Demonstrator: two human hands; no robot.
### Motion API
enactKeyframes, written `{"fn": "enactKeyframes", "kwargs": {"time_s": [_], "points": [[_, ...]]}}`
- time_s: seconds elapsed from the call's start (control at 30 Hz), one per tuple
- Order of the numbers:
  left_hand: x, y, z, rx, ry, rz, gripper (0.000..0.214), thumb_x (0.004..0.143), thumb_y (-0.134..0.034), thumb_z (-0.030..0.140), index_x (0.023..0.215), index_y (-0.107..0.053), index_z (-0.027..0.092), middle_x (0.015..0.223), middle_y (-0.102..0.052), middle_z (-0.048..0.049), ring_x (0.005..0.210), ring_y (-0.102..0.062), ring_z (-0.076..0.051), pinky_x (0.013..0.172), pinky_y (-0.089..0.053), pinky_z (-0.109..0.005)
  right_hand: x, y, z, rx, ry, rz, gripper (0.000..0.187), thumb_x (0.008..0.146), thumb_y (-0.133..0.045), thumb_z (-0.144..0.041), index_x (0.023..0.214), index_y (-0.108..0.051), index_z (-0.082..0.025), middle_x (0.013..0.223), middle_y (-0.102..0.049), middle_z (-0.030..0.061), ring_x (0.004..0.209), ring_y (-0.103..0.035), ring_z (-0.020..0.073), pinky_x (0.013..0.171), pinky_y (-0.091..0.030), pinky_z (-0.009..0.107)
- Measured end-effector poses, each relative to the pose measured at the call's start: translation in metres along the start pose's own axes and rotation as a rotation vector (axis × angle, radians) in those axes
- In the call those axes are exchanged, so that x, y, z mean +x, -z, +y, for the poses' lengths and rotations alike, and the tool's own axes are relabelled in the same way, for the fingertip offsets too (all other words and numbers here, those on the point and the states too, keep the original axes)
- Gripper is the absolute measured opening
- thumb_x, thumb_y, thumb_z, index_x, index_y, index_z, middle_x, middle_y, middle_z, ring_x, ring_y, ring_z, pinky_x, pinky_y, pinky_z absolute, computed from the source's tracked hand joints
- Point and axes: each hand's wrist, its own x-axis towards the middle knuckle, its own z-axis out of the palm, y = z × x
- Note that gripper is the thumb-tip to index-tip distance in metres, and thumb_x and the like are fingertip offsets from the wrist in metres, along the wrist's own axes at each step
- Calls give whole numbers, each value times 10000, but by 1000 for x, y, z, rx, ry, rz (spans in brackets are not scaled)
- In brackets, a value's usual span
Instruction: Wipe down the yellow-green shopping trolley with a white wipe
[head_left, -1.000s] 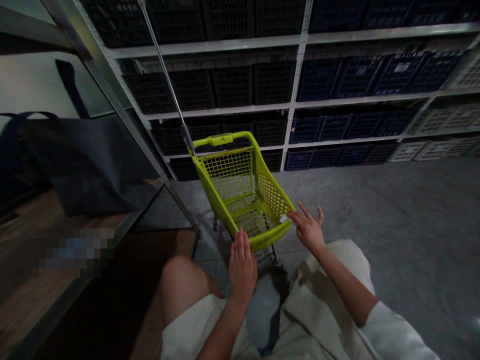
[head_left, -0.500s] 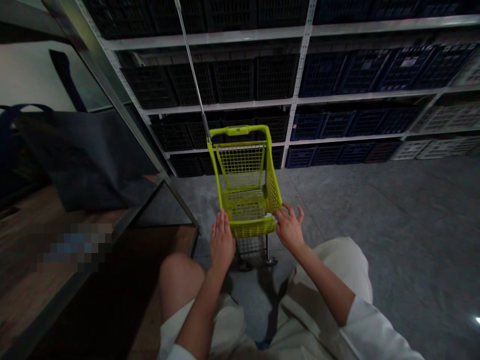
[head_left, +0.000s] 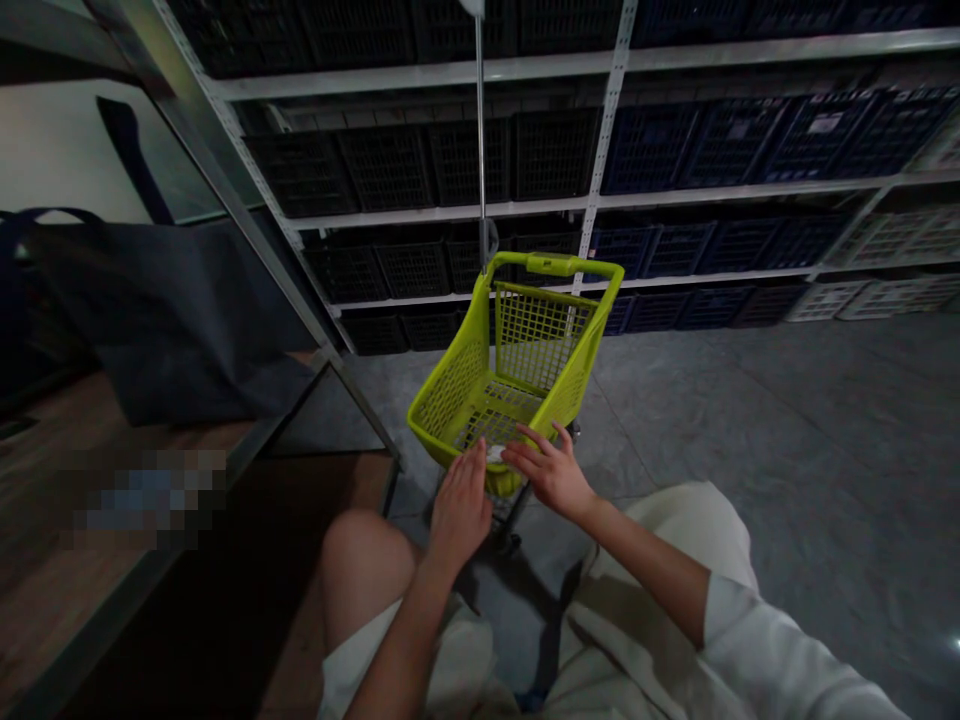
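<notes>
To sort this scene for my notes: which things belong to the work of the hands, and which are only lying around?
In use: left hand, right hand, green cart.
Just around: crates, metal shelves, dark bag, wooden board.

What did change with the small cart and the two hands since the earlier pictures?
The yellow-green shopping cart turned: its handle end swung rightward, and its metal pole went from leaning to upright in view. The left hand and right hand moved closer together at the near rim. The crate shelves and dark bag stayed as they were.
</notes>
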Motion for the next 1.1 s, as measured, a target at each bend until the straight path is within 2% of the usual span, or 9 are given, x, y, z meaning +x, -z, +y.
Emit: {"fn": "enactKeyframes", "kwargs": {"time_s": [0.17, 0.23, 0.37, 0.47, 0.53, 0.67, 0.77, 0.83, 1.1], "points": [[1, 8, 3, 74, 23, -18, 872, 786, -498, 38, 1572, -143, 166, 1535, -430, -142, 1432, -394, -246, 1203, -314, -453, 3, 15, 91, -183, -167, 39, 544, 824, -498, -31, 1293, -603, -286, 1284, -684, 36, 1400, -409, 246, 1176, -69, 553], [0, 7, 13, 98, 34, -6, 875, 780, -509, 41, 1571, -161, 181, 1569, -382, -144, 1458, -352, -263, 1200, -316, -466, 2, 18, 102, -214, -285, 94, 553, 815, -485, -22, 1287, -607, -282, 1292, -681, 39, 1403, -405, 259, 1169, -75, 564], [-7, -6, 44, 92, 25, 74, 889, 798, -461, 38, 1574, -29, 92, 1599, -318, -179, 1491, -282, -257, 1186, -343, -451, -8, 11, 42, -96, -343, 163, 536, 853, -426, -27, 1310, -583, -257, 1324, -660, 61, 1416, -402, 241, 1180, -42, 552], [-13, -17, 60, 110, 86, 114, 856, 818, -444, 52, 1573, -41, 77, 1573, -360, -197, 1479, -309, -278, 1171, -363, -469, -16, 2, -21, 39, -235, 136, 511, 927, -396, -82, 1391, -509, -264, 1359, -637, 62, 1398, -434, 186, 1199, -10, 484], [-15, -20, 61, 133, 114, 126, 829, 836, -431, 54, 1571, -48, 68, 1553, -392, -205, 1462, -345, -273, 1167, -369, -463, -21, 2, -34, 72, -162, 99, 505, 954, -389, -107, 1427, -468, -269, 1380, -621, 61, 1392, -443, 164, 1203, 0, 454], [-16, -14, 57, 145, 96, 105, 834, 845, -438, 51, 1574, -35, 81, 1556, -396, -189, 1447, -373, -259, 1168, -369, -443, -32, 19, 23, -6, -113, 71, 568, 930, -384, -63, 1446, -443, -293, 1368, -631, 58, 1368, -479, 167, 1198, -21, 469], [-16, -11, 59, 130, 102, 100, 854, 838, -460, 52, 1573, -25, 79, 1560, -384, -196, 1449, -368, -270, 1173, -363, -446, -43, 38, 81, -127, -273, 155, 622, 856, -388, 0, 1398, -500, -284, 1342, -650, 49, 1336, -518, 190, 1191, -33, 490], [-16, -12, 64, 115, 116, 108, 870, 830, -474, 55, 1573, -23, 79, 1570, -365, -199, 1456, -353, -278, 1176, -359, -452, -48, 45, 91, -180, -380, 195, 644, 807, -392, 21, 1364, -535, -268, 1337, -654, 49, 1330, -526, 205, 1190, -42, 498], [-15, -20, 78, 125, 140, 126, 848, 832, -456, 41, 1573, -44, 77, 1537, -413, -213, 1437, -386, -289, 1166, -378, -466, -38, 20, -42, 27, -315, 133, 658, 846, -401, -15, 1456, -436, -262, 1412, -593, 58, 1369, -481, 169, 1213, -36, 442]]}}
